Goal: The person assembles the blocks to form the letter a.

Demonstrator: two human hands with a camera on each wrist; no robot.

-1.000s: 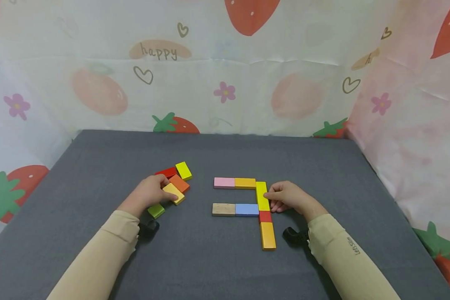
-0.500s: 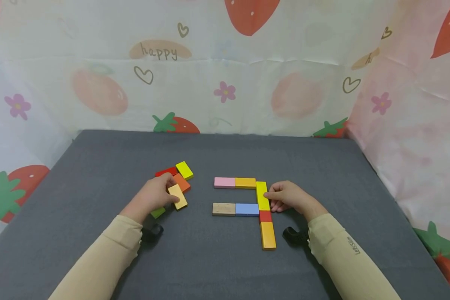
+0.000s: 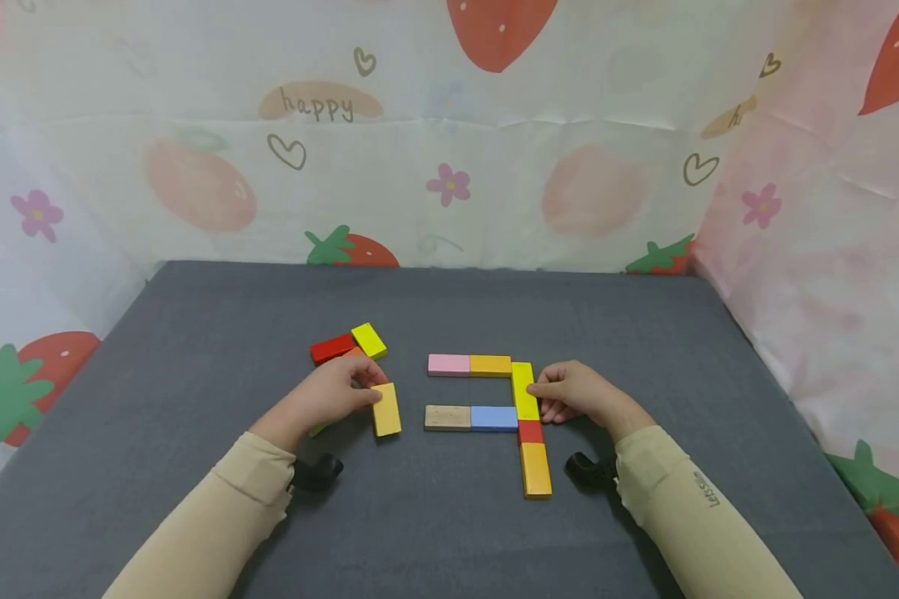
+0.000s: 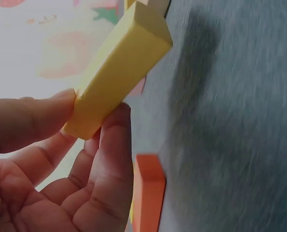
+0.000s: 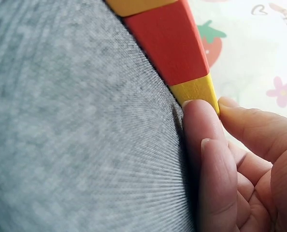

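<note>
My left hand (image 3: 325, 401) pinches a pale yellow block (image 3: 387, 412) between thumb and fingers; the left wrist view shows it raised off the cloth, casting a shadow. My right hand (image 3: 578, 393) is at the right side of a bright yellow block (image 3: 524, 399), thumb on its top and a finger against its side. Below that block, in line, come a short red block (image 3: 530, 432) and an orange-yellow block (image 3: 535, 474). Two rows run left from this column: pink (image 3: 449, 364) and amber blocks (image 3: 490, 366) above, plain wood (image 3: 447, 418) and blue blocks (image 3: 494, 418) below.
Behind my left hand lie loose blocks: a red block (image 3: 333, 347), a yellow block (image 3: 370, 340) and a partly hidden orange block (image 4: 150, 193). A sliver of a green block (image 3: 316, 430) shows under the wrist. Grey cloth (image 3: 449, 541) covers the table; a printed curtain (image 3: 494, 216) hangs behind.
My left hand has lifted the pale yellow block from the loose pile and carried it right, turning it more upright in view. The right hand and the laid-out blocks stay still.
</note>
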